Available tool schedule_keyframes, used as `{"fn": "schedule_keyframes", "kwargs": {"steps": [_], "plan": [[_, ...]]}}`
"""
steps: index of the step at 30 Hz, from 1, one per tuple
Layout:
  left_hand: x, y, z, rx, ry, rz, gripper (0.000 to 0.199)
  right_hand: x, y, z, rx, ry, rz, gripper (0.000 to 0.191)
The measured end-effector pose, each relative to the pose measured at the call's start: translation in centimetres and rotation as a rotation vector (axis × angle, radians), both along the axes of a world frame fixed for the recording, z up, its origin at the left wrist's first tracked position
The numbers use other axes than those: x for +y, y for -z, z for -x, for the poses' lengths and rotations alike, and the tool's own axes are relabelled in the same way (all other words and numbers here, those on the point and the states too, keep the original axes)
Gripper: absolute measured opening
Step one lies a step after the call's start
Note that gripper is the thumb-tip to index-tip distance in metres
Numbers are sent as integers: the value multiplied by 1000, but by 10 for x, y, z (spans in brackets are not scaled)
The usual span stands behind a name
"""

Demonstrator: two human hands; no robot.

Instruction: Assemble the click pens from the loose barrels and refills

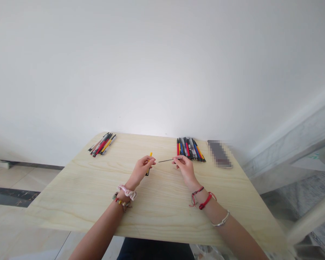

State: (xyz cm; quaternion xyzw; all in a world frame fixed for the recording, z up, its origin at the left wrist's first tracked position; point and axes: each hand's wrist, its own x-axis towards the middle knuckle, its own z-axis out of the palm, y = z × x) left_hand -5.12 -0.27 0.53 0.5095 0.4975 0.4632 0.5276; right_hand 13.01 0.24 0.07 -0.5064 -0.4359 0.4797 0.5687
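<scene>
Okay so basically everything is hinging on one small gap here: a thin dark rod [165, 160] is being pinched by the right hand [185, 169], and its free end is being aimed leftward, ending just short of the left hand [141, 169], where a yellow pen [151, 154] is being gripped. The two are being held between the forearms, over the middle of the table [154, 202], and no contact is being shown between them. The right hand is obviously being counted as nearer to the rod, since its fingers are being clamped on the right-hand end; the left fingers are being closed around the pen's middle, with part of it being hidden by them. As for axes, the rod is being held nearly crosswise, with its left tip being dipped a touch lower in the view. The pen is being held pretty much lengthwise, its yellow end being pointed toward the wall and leaned slightly right, its dark end being pointed back toward the person. So the axes are being set close to square, tip toward side rather than end to end. Just beyond the right fingers a row of pens [189, 148] is being left lying, while a smaller bunch [103, 145] is being left near the far left corner.
</scene>
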Motion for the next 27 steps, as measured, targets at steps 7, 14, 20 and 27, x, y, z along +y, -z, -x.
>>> {"fn": "schedule_keyframes", "kwargs": {"steps": [7, 14, 20, 27], "plan": [[-1, -1, 0, -33, -1, 27, 32, 7, -3, 3, -6, -3, -11, 19], [1, 1, 2, -17, -4, 17, 31, 7, -7, -21, -416, -87, -73, 14], [2, 3, 3, 27, 22, -4, 30, 7, -12, -24, -1084, -225, -120, 14], [5, 9, 5, 77, 49, -45, 28, 15, -14, -3, -1415, -229, 0, 12]]}}
